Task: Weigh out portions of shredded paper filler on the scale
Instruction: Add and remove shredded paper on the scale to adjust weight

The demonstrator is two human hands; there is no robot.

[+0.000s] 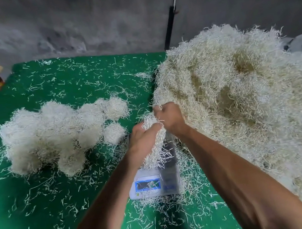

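Head view: clump of shredded paper (154, 133) gripped by left hand (140, 142) and right hand (169, 117) above scale (157, 181) — portion being pulled from big pile (243, 98). Next judged: clump lowered onto scale, display checked.

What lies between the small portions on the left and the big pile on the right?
In the head view, the scale and both hands, left hand and right hand, gripping a clump of filler above it, over green mat strewn with shreds.
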